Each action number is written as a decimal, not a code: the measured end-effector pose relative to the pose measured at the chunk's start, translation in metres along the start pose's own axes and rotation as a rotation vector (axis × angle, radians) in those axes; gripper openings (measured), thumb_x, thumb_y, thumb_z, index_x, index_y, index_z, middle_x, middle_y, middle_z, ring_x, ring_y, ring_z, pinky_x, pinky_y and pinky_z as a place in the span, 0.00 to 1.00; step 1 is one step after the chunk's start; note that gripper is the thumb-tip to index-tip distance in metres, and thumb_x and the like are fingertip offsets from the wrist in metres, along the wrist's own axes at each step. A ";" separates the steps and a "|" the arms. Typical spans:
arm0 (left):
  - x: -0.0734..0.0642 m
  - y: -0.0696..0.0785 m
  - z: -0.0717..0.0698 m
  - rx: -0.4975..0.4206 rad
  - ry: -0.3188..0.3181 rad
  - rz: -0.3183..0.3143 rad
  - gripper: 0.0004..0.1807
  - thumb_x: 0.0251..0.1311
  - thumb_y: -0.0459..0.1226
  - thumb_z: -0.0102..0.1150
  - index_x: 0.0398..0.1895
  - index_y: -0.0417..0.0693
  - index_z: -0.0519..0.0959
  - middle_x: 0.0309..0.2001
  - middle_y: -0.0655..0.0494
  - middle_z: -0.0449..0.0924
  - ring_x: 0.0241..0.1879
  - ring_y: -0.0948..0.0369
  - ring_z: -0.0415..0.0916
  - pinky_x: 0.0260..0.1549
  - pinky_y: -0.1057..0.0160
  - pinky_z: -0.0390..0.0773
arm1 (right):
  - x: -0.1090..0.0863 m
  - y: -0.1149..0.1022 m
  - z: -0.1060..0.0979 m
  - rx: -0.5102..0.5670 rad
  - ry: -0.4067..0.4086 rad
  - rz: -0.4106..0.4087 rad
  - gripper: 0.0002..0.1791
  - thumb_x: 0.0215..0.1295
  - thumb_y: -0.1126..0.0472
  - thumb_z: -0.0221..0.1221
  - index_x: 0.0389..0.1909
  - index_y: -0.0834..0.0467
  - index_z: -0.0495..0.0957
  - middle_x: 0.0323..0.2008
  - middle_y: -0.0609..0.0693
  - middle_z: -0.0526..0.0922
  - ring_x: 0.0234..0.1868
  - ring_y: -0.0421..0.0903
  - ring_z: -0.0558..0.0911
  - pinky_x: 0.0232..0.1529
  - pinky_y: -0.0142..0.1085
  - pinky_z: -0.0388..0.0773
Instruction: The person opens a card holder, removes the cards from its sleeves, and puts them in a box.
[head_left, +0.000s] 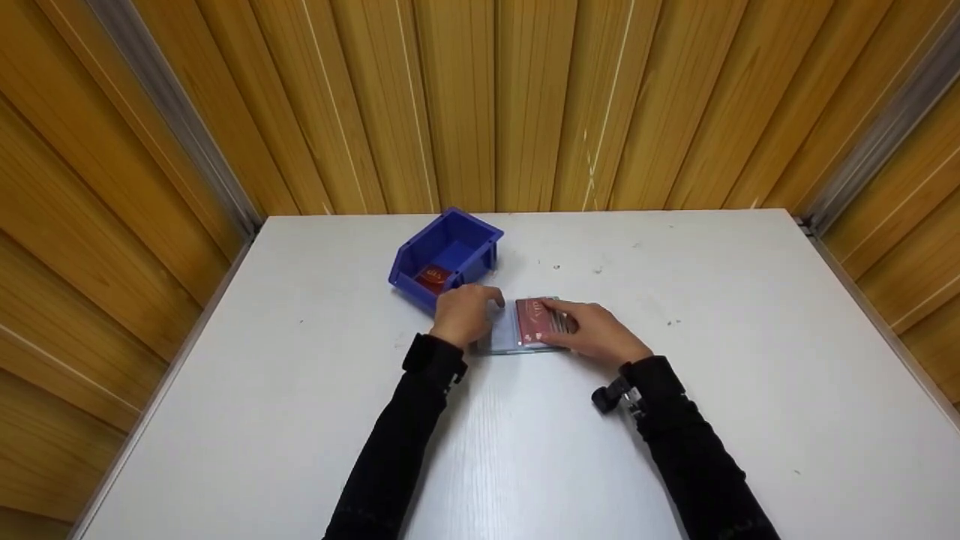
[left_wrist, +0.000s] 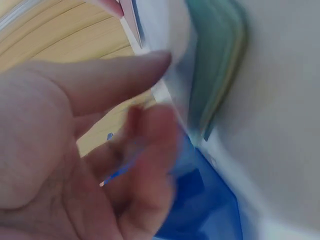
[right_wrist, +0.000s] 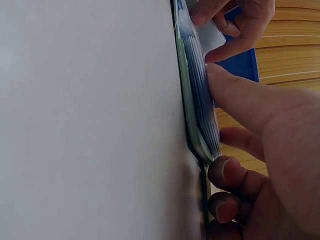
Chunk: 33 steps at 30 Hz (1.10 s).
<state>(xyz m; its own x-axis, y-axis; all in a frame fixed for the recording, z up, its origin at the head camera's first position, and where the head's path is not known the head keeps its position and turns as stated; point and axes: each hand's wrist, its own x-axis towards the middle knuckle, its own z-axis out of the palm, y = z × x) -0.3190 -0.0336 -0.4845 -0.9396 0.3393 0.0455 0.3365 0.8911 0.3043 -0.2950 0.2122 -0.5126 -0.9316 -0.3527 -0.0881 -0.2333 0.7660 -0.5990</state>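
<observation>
on white table (head_left: 225,375), beside blue bin (head_left: 469,264), card book (head_left: 504,330) is spread, its r. side gripped by r. hand (head_left: 600,330), l. hand (head_left: 461,311) loosely bent & seemingly empty, red card (head_left: 533,319) at r. prob. being sleeved, flush seating apparently needed next.

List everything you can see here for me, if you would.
Card holder: one, clear pages with green cover, on the table
Red card: one, red, at the holder's right side
Bin: one, blue, behind the holder to the left
Bin card: at least one, dark red, inside the bin
Table: one, white, under holder and bin
Wall panels: three sides, wood-brown, around the table
Corner posts: two, grey, between panels
Left grip: one, bare, at the holder's left side
Right grip: one, bare, on the red card
Sleeves: two, black, one per arm
</observation>
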 end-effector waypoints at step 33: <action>0.007 0.030 0.035 -0.656 -0.104 -0.287 0.24 0.70 0.38 0.57 0.12 0.53 0.69 0.15 0.61 0.65 0.16 0.64 0.63 0.16 0.65 0.63 | 0.001 0.007 0.000 0.055 0.028 0.025 0.40 0.66 0.41 0.68 0.76 0.48 0.68 0.73 0.65 0.70 0.74 0.61 0.70 0.73 0.56 0.64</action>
<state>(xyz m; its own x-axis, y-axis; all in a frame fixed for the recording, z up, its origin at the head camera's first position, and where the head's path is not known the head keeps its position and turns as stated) -0.3136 0.0057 -0.5082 -0.9634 0.1750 -0.2030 -0.0603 0.5963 0.8005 -0.2979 0.2174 -0.5166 -0.9446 -0.3181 -0.0813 -0.1952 0.7432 -0.6399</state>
